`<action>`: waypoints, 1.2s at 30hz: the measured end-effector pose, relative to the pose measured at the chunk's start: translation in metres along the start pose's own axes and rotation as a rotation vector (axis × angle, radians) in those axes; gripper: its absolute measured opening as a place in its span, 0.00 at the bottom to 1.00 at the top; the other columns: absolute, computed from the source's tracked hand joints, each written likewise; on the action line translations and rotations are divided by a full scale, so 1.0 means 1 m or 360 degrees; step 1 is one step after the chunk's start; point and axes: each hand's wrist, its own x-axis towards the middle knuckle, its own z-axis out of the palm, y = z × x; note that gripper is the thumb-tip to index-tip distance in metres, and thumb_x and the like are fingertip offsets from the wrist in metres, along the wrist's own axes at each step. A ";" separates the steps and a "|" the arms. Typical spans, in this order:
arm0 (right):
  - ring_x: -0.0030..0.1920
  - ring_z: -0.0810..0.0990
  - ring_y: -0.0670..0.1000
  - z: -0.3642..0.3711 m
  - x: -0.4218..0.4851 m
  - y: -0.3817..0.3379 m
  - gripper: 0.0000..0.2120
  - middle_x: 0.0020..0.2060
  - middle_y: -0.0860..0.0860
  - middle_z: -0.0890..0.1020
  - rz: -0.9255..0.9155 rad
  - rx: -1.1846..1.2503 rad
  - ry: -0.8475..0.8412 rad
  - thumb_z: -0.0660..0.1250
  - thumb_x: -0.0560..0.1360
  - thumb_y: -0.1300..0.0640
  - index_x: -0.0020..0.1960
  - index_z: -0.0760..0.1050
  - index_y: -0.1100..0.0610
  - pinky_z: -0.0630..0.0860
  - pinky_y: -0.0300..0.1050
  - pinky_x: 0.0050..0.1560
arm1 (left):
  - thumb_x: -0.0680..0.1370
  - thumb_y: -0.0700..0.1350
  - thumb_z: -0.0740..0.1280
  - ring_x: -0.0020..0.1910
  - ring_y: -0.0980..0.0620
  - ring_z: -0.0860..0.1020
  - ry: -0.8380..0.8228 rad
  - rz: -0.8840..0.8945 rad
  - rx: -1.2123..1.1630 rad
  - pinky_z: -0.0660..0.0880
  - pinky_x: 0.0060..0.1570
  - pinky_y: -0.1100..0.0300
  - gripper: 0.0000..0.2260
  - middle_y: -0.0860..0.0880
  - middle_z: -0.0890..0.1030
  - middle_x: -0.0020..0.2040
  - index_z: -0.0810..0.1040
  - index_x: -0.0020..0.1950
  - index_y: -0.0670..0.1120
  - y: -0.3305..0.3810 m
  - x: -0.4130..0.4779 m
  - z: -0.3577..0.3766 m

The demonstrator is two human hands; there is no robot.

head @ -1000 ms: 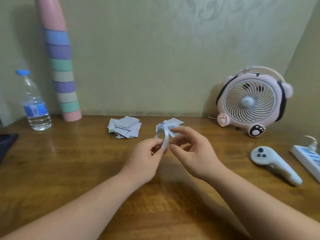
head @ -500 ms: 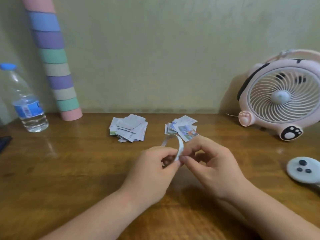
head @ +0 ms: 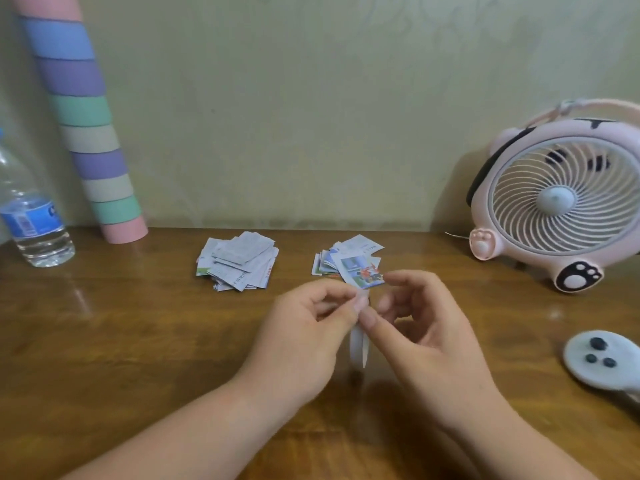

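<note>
Over the middle of the wooden table (head: 104, 341), my left hand (head: 301, 337) and my right hand (head: 426, 344) meet at their fingertips. Both pinch the top of a narrow folded white paper strip (head: 358, 348), which hangs down between them. Behind the hands lie two heaps of small paper slips: a mostly white pile (head: 239, 259) to the left and a smaller pile with a coloured picture on top (head: 349, 261) just beyond my fingers.
A pink fan (head: 561, 202) with paw prints stands at the right by the wall. A white controller (head: 602, 362) lies at the right edge. A water bottle (head: 31, 216) and a striped pastel tube (head: 86, 133) stand at the far left.
The strip was a curved loop above my fingers; now it is pressed flat and hangs downward. The view has moved closer and to the left.
</note>
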 end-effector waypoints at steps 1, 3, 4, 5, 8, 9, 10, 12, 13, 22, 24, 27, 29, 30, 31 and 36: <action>0.38 0.78 0.45 -0.001 0.000 0.000 0.18 0.39 0.48 0.81 0.0060 0.0031 -0.0011 0.80 0.69 0.62 0.55 0.77 0.54 0.76 0.36 0.40 | 0.76 0.41 0.73 0.45 0.56 0.84 0.0032 -0.0021 -0.0133 0.78 0.50 0.59 0.02 0.50 0.87 0.43 0.86 0.46 0.47 0.001 0.003 0.003; 0.39 0.78 0.45 -0.001 -0.001 0.000 0.18 0.41 0.51 0.81 0.0149 0.0030 -0.0062 0.80 0.67 0.57 0.52 0.78 0.56 0.76 0.38 0.41 | 0.73 0.44 0.74 0.43 0.55 0.83 0.0063 -0.0095 -0.0402 0.77 0.47 0.59 0.04 0.49 0.86 0.42 0.87 0.44 0.46 0.004 0.006 0.009; 0.40 0.79 0.46 0.000 -0.001 0.001 0.18 0.41 0.53 0.82 0.0187 0.0057 -0.0077 0.80 0.68 0.58 0.53 0.77 0.57 0.76 0.38 0.42 | 0.71 0.44 0.74 0.42 0.53 0.83 0.0046 -0.0139 -0.0539 0.78 0.46 0.58 0.05 0.47 0.86 0.42 0.87 0.44 0.45 0.005 0.006 0.012; 0.41 0.80 0.47 0.001 -0.001 0.001 0.18 0.42 0.54 0.83 0.0216 0.0104 -0.0089 0.80 0.69 0.62 0.54 0.76 0.57 0.77 0.38 0.43 | 0.71 0.43 0.74 0.40 0.51 0.83 0.0020 -0.0169 -0.0652 0.79 0.45 0.59 0.04 0.46 0.85 0.40 0.87 0.42 0.44 0.006 0.005 0.015; 0.43 0.84 0.51 0.000 -0.002 -0.001 0.23 0.41 0.56 0.86 0.0238 0.0092 -0.0121 0.75 0.74 0.65 0.63 0.71 0.51 0.79 0.45 0.46 | 0.70 0.40 0.72 0.32 0.53 0.76 0.0030 -0.0190 -0.0706 0.76 0.35 0.64 0.03 0.46 0.80 0.35 0.86 0.41 0.44 0.006 0.003 0.019; 0.43 0.84 0.51 -0.001 -0.002 -0.002 0.26 0.41 0.55 0.86 0.0227 0.0053 -0.0134 0.74 0.74 0.65 0.65 0.69 0.47 0.79 0.46 0.47 | 0.71 0.39 0.72 0.32 0.53 0.76 0.0053 -0.0201 -0.0694 0.75 0.33 0.64 0.03 0.46 0.80 0.34 0.86 0.42 0.44 0.004 0.004 0.018; 0.42 0.84 0.50 -0.003 -0.002 -0.002 0.28 0.40 0.55 0.86 0.0223 0.0018 -0.0157 0.74 0.75 0.65 0.67 0.67 0.45 0.79 0.46 0.46 | 0.72 0.38 0.71 0.31 0.52 0.76 0.0070 -0.0219 -0.0701 0.74 0.30 0.64 0.04 0.45 0.79 0.33 0.85 0.44 0.43 0.004 0.004 0.016; 0.40 0.82 0.51 -0.005 -0.001 -0.005 0.29 0.40 0.56 0.84 0.0253 0.0030 -0.0253 0.74 0.75 0.64 0.68 0.67 0.44 0.77 0.44 0.41 | 0.74 0.35 0.70 0.29 0.51 0.77 0.0065 -0.0255 -0.0707 0.72 0.26 0.63 0.03 0.45 0.78 0.31 0.83 0.45 0.40 0.002 0.005 0.013; 0.38 0.81 0.51 -0.005 -0.001 -0.006 0.28 0.39 0.57 0.84 0.0293 0.0075 -0.0317 0.74 0.75 0.63 0.68 0.68 0.45 0.75 0.42 0.37 | 0.73 0.34 0.70 0.28 0.52 0.77 0.0052 -0.0261 -0.0683 0.71 0.25 0.63 0.03 0.44 0.78 0.31 0.83 0.44 0.40 0.001 0.005 0.011; 0.19 0.66 0.52 -0.009 0.003 -0.014 0.07 0.27 0.58 0.79 0.0549 -0.0009 -0.0608 0.63 0.83 0.57 0.57 0.79 0.55 0.62 0.37 0.20 | 0.71 0.32 0.74 0.27 0.48 0.76 -0.0058 -0.0217 -0.0514 0.74 0.25 0.59 0.06 0.39 0.81 0.36 0.83 0.44 0.42 -0.020 0.005 -0.004; 0.18 0.66 0.51 -0.009 0.003 -0.014 0.08 0.25 0.59 0.78 0.0531 -0.0101 -0.0563 0.61 0.83 0.58 0.53 0.79 0.59 0.62 0.36 0.20 | 0.73 0.30 0.72 0.29 0.49 0.76 -0.0050 -0.0214 -0.0488 0.74 0.25 0.59 0.08 0.42 0.81 0.38 0.81 0.48 0.40 -0.023 0.007 -0.008; 0.20 0.68 0.49 -0.012 0.002 -0.014 0.07 0.24 0.56 0.78 0.0478 -0.0265 -0.0453 0.63 0.83 0.58 0.48 0.77 0.59 0.64 0.37 0.22 | 0.75 0.31 0.72 0.30 0.50 0.77 -0.0122 -0.0160 -0.0429 0.76 0.26 0.57 0.09 0.45 0.80 0.40 0.83 0.50 0.43 -0.026 0.009 -0.014; 0.24 0.71 0.45 -0.016 0.001 -0.013 0.07 0.25 0.51 0.79 0.0229 -0.0637 -0.0444 0.66 0.82 0.57 0.45 0.78 0.53 0.68 0.37 0.28 | 0.76 0.33 0.73 0.31 0.50 0.77 -0.0176 -0.0059 -0.0219 0.78 0.28 0.56 0.10 0.47 0.80 0.40 0.85 0.52 0.46 -0.030 0.010 -0.016; 0.26 0.73 0.44 -0.018 0.001 -0.013 0.07 0.27 0.47 0.80 0.0081 -0.0870 -0.0470 0.67 0.81 0.55 0.44 0.78 0.50 0.69 0.37 0.31 | 0.76 0.35 0.73 0.32 0.50 0.77 -0.0195 0.0022 -0.0053 0.78 0.30 0.55 0.10 0.49 0.80 0.40 0.85 0.52 0.47 -0.033 0.010 -0.017; 0.29 0.75 0.44 -0.021 0.001 -0.013 0.06 0.28 0.43 0.80 -0.0020 -0.1072 -0.0515 0.67 0.81 0.53 0.45 0.79 0.48 0.71 0.38 0.33 | 0.76 0.37 0.74 0.32 0.50 0.77 -0.0215 0.0131 0.0139 0.79 0.33 0.55 0.09 0.51 0.81 0.41 0.86 0.52 0.49 -0.035 0.011 -0.018; 0.40 0.80 0.51 -0.024 -0.001 -0.025 0.08 0.38 0.44 0.82 -0.0142 -0.1604 -0.0690 0.60 0.78 0.44 0.51 0.76 0.45 0.78 0.53 0.41 | 0.74 0.45 0.71 0.38 0.53 0.78 -0.0466 0.0478 0.0748 0.77 0.40 0.58 0.08 0.57 0.80 0.46 0.85 0.52 0.53 -0.036 0.008 -0.017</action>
